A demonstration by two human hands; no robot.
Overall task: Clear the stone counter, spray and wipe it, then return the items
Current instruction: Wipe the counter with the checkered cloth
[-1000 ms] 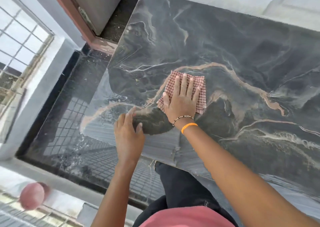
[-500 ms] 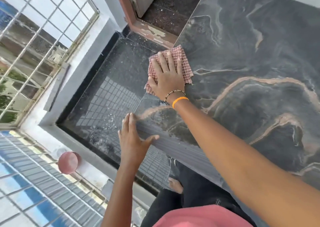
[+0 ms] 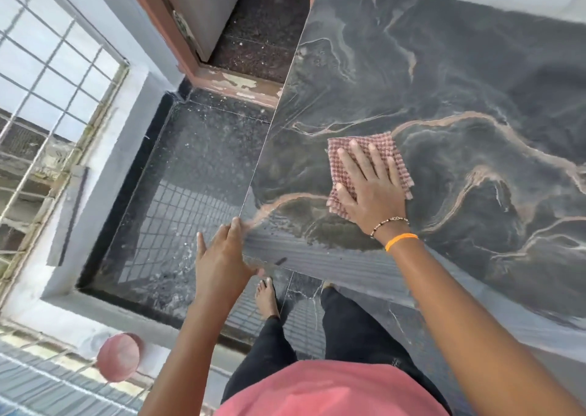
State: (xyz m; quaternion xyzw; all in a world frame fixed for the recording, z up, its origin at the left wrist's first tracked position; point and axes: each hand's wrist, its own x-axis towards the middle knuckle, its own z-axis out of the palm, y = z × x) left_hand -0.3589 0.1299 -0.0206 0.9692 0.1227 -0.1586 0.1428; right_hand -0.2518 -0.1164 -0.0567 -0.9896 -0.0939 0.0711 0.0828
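Desk (image 3: 459, 76) bare, wipe under way — right hand (image 3: 371, 190) fingers flat on checked cloth (image 3: 364, 149), left hand (image 3: 222, 257) open at near-left corner — items unreturned.

Cloth (image 3: 374, 155) on counter (image 3: 459, 82), near corner

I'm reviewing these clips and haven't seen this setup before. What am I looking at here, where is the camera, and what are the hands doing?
There is no machine: a person wears a wide-angle camera on the head, looking down at their own arms. The dark veined slab is the stone counter. The right hand, with straight fingers, presses a red checked cloth flat on it, so this is the wiping step. The left hand holds nothing; its fingers touch the counter's near corner. Nothing else lies on the visible stone. Below are the person's legs, a bare foot and the floor.
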